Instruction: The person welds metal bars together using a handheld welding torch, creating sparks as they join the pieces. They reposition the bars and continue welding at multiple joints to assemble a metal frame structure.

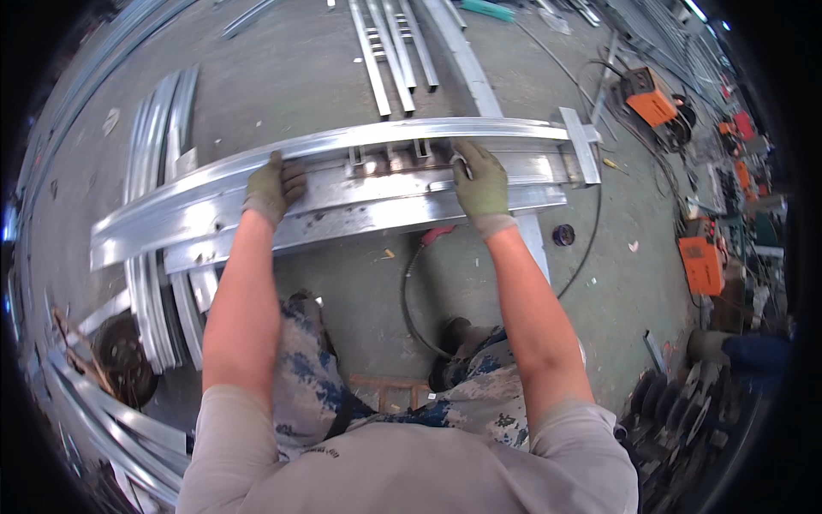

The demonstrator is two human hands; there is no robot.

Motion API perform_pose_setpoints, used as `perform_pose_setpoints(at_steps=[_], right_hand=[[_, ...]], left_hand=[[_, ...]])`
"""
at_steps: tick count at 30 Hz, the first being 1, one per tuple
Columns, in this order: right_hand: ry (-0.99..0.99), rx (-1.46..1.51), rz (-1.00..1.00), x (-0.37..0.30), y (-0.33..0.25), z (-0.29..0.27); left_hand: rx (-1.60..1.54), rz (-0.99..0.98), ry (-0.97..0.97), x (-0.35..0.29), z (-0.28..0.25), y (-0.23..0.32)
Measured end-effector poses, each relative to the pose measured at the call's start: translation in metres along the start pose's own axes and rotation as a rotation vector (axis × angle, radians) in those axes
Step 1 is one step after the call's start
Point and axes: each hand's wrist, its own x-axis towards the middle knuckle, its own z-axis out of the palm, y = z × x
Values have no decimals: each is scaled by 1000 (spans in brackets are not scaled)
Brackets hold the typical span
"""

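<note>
Both my hands wear olive-green work gloves. A long, shiny metal channel runs crosswise in front of me. My left hand is closed at its near edge, left of the middle, thumb upward and fingers curled. Farther right, my right hand has thumb and fingers bent around the channel's near edge; part of that grip is hidden. Between the hands, short box-section ends and a brownish, heat-marked strip show. Another wide metal profile lies nearer to me. A flat metal piece sits across the right end.
Stacked metal profiles lie at left, and long tubes at the far middle. A red-handled torch with a cable hangs below the profile. A small round tin stands on the floor. Orange machines and cables line the right.
</note>
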Motion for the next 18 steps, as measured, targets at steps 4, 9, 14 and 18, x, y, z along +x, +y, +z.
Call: perform_pose_setpoints(at_steps=[4, 9, 14, 18], right_hand=[[-62, 220, 77, -53, 12, -14], [-118, 434, 288, -99, 40, -32], [-212, 375, 271, -124, 21, -43], [-260, 221, 226, -140, 11, -52]], left_hand=[[24, 334, -36, 4, 16, -3], [-3, 767, -22, -72, 31, -14], [-22, 684, 133, -137, -23, -57], [246, 526, 393, -148, -82, -85]])
